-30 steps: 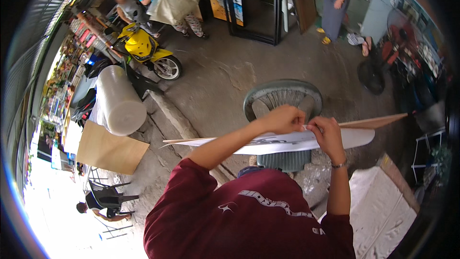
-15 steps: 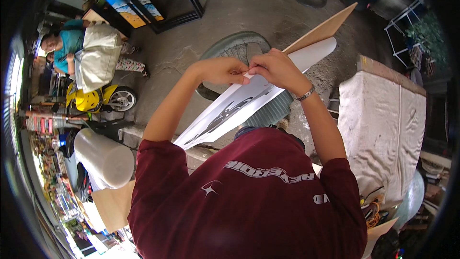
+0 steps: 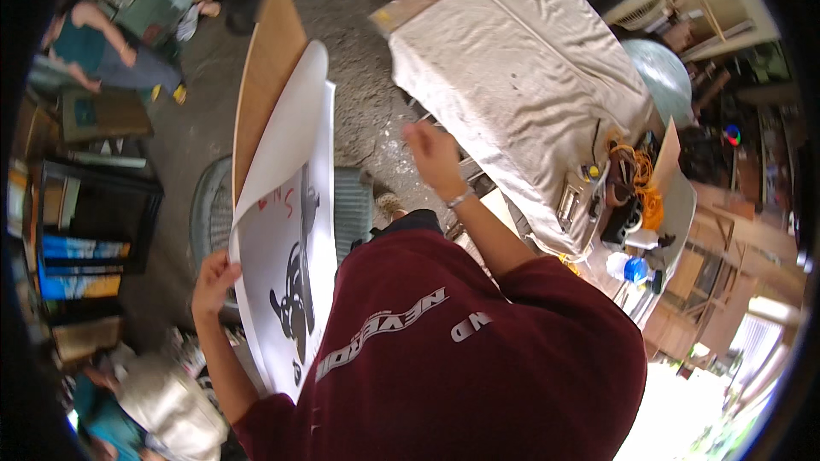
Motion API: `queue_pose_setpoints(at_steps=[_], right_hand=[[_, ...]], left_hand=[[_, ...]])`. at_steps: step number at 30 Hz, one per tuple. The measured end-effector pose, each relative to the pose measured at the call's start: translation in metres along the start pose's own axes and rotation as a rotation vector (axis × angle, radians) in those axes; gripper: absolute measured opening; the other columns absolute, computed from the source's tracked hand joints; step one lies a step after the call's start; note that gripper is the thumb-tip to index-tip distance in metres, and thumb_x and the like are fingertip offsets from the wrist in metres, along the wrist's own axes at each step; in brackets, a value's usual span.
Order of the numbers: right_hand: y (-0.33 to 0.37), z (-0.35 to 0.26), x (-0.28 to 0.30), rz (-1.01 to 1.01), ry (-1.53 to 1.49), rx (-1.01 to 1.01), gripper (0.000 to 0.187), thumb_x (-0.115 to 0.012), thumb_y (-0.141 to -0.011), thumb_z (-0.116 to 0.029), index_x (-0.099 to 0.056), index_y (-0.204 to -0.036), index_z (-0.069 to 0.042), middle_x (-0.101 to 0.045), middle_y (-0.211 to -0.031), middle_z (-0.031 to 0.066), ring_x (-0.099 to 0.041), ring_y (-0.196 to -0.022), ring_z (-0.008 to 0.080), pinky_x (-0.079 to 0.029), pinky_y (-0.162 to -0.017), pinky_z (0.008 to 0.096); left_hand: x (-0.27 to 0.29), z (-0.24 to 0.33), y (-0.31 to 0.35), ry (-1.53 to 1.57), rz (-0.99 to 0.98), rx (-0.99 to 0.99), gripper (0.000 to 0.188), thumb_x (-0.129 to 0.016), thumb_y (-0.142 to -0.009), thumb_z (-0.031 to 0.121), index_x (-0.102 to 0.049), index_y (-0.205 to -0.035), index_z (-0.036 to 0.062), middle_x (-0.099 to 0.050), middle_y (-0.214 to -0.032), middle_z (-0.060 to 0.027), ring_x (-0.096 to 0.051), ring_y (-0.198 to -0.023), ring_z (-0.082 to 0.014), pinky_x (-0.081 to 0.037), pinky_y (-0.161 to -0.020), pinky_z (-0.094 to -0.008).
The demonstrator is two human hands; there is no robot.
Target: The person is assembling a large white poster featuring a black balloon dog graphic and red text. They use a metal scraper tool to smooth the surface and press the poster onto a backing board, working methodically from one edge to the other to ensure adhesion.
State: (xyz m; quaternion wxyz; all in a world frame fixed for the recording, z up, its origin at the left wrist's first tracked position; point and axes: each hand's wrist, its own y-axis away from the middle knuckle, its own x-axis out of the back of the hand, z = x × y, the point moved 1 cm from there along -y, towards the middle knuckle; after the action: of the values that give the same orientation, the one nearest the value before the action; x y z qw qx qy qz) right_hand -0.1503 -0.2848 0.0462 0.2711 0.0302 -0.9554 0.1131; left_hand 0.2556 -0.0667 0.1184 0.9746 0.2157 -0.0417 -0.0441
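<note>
A thin wooden board stands tilted on my left, with a white printed sheet lying along its face. Dark figures and red lettering mark the sheet, and its far part curls over. My left hand is closed on the near left edge of the board, thumb toward the sheet. Away from the board, my right hand hangs in the air near the left side of a cloth-covered table. Its fingers look curled but are smeared by motion, so whatever they may hold does not show.
Beige cloth covers the table on my right. Orange cord, tools and a blue-capped bottle lie at its near end. A ribbed grey-green seat is behind the sheet. Two people are at the left, one carrying a pale bag.
My view has swung right, toward the cloth-covered table. My right hand has left the board's edge and moved right; my left hand has slid to the board's near left edge.
</note>
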Motion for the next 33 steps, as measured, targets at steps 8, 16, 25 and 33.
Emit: queue_pose_setpoints(at_steps=[8,16,25,33], right_hand=[[0.097,0.341,0.219,0.338,1.617,-0.642,0.034,-0.05,-0.09,-0.031,-0.063,-0.101,-0.002,-0.056,-0.108,0.0167,-0.055,-0.096,0.0361,-0.046,-0.081,0.0482],[0.172,0.34,0.249,0.432,1.229,-0.758,0.039,-0.048,-0.096,-0.036,-0.062,-0.107,-0.001,-0.06,-0.106,0.0133,-0.059,-0.089,0.0293,-0.048,-0.08,0.0436],[0.053,0.202,0.074,0.298,0.614,-0.143,0.038,-0.049,-0.097,-0.035,-0.062,-0.107,-0.001,-0.06,-0.105,0.0127,-0.059,-0.088,0.0278,-0.049,-0.08,0.0425],[0.018,0.122,-0.053,-0.305,0.131,-0.049,0.037,-0.049,-0.097,-0.034,-0.061,-0.108,-0.001,-0.061,-0.104,0.0121,-0.059,-0.087,0.0265,-0.049,-0.08,0.0414]], left_hand=[[-0.028,-0.001,-0.01,0.104,-0.029,-0.031,0.038,-0.072,-0.086,0.036,-0.065,-0.098,0.0002,-0.063,-0.087,0.0024,-0.055,-0.076,-0.0063,-0.042,-0.069,-0.0223],[-0.046,0.044,-0.007,-0.011,-0.134,0.142,0.022,-0.068,-0.091,0.023,-0.064,-0.098,0.0028,-0.056,-0.085,0.004,-0.049,-0.08,-0.0064,-0.042,-0.07,-0.0248],[-0.03,0.029,-0.029,-0.1,-0.209,-0.182,0.034,-0.059,-0.096,0.026,-0.044,-0.074,0.0062,-0.039,-0.068,0.0067,-0.04,-0.067,-0.0053,-0.035,-0.059,-0.0257],[-0.036,0.019,-0.022,0.014,-0.214,-0.243,0.032,-0.056,-0.098,0.023,-0.045,-0.074,0.0046,-0.04,-0.068,0.0049,-0.041,-0.067,-0.0055,-0.037,-0.058,-0.0263]])
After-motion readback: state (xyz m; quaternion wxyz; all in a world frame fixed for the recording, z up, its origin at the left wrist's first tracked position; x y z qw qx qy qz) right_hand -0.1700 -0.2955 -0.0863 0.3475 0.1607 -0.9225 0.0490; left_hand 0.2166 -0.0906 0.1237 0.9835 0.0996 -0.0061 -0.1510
